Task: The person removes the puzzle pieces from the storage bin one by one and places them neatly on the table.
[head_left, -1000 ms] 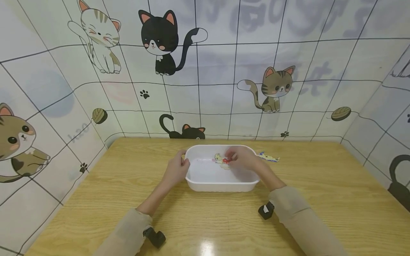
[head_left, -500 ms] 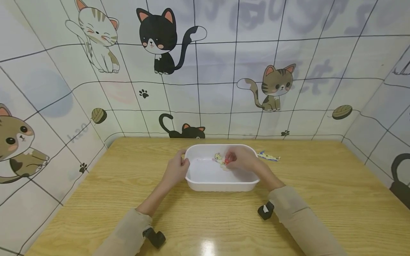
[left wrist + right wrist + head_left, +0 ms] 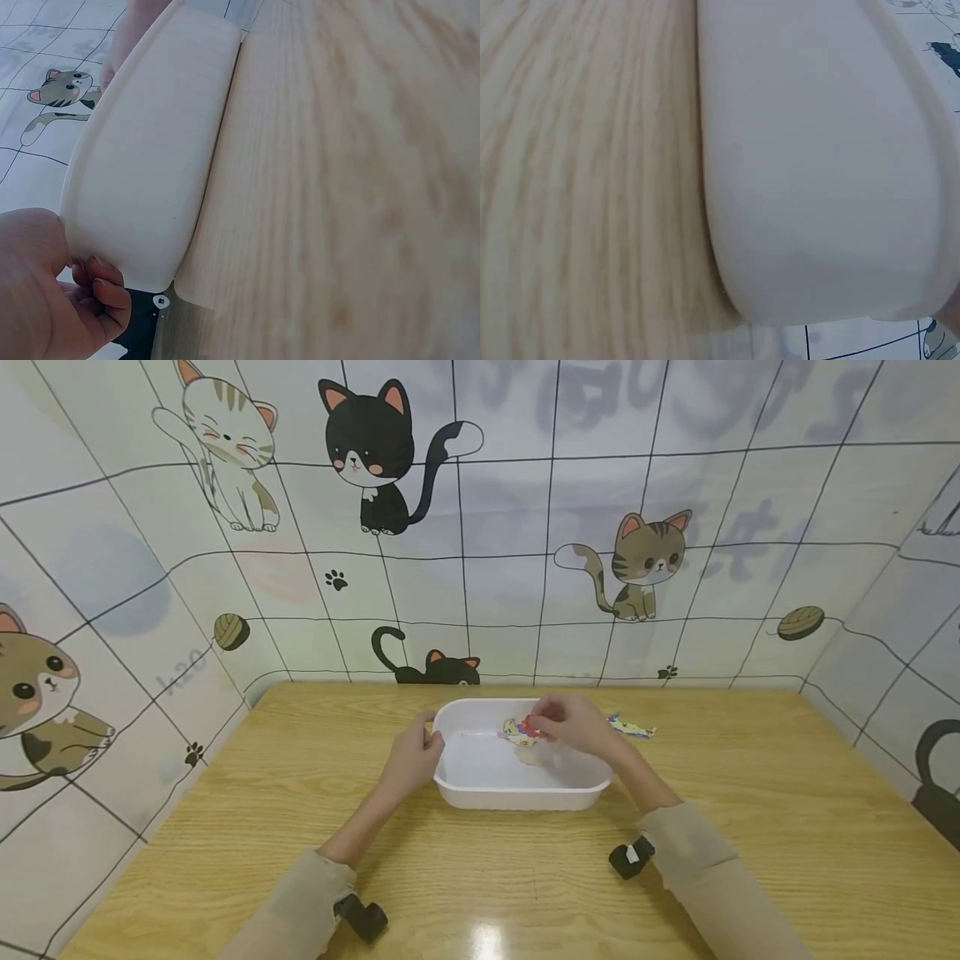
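Observation:
A white plastic basin (image 3: 521,797) stands on the table. My left hand (image 3: 414,753) grips its left end, thumb at the rim and fingers curled outside; the left wrist view shows this hand (image 3: 56,292) at the basin's wall (image 3: 146,157). Over the basin's right part, my right hand (image 3: 576,724) pinches a small red piece (image 3: 529,725), whose kind is too small to tell. Beside it, inside the basin, is a pale yellow patterned piece (image 3: 513,732) with some blue and red near it. The right wrist view shows mostly the basin's outer wall (image 3: 817,165).
A flat yellow and blue piece (image 3: 633,727) lies on the wooden table (image 3: 480,868), just right of the basin and behind the right forearm. A cat-printed sheet (image 3: 510,527) hangs behind the table and along both sides.
My right hand has risen a little and shifted slightly right with the red piece, and more blue shows beside the yellow piece. The left hand keeps its hold on the basin.

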### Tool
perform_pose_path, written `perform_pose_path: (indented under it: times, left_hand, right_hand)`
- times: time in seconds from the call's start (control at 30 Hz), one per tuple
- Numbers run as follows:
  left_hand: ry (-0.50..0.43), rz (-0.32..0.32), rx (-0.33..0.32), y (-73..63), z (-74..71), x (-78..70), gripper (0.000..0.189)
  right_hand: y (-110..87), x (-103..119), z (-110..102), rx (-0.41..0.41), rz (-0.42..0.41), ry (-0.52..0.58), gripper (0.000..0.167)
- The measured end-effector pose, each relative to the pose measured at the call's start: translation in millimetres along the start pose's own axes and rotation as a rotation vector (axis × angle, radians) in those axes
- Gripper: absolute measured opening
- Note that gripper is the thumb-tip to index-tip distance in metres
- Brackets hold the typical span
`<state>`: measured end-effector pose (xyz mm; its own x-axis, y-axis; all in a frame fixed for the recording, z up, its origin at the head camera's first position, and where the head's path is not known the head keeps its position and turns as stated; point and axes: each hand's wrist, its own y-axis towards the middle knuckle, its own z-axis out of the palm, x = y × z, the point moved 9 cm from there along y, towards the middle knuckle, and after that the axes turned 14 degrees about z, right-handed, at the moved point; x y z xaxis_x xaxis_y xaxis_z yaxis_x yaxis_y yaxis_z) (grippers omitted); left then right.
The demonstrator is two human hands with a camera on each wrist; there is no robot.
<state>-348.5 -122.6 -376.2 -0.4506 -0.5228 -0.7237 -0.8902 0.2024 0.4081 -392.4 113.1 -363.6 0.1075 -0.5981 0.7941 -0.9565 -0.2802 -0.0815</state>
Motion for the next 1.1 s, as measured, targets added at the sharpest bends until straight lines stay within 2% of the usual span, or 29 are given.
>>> perform_pose_path:
  times: [0.17, 0.27, 0.6, 0.8, 1.1]
  left_hand:
    - [0.005, -0.003, -0.003, -1.0, -1.3, 0.1, 0.041]
    - [0.001, -0.004, -0.006, -1.1, -1.9, -0.6, 0.041]
    - [-0.022, -0.002, -0.021, -1.5, -1.7, -0.5, 0.041]
    - [-0.018, -0.002, -0.022, -2.1, -1.4, -1.2, 0.040]
    - [-0.036, 0.001, -0.024, -2.9, -1.5, -2.4, 0.040]
  right_hand:
    - [-12.9, 11, -16, -0.035, -0.061, 0.116, 0.017]
    - [-16.4, 10, -26, -0.049, -0.088, 0.153, 0.019]
    - [-24.6, -12, -59, -0.124, -0.064, 0.185, 0.024]
    - [-34.8, -26, -79, -0.152, -0.010, 0.197, 0.027]
    - [-46.9, -55, -109, -0.216, 0.110, 0.090, 0.036]
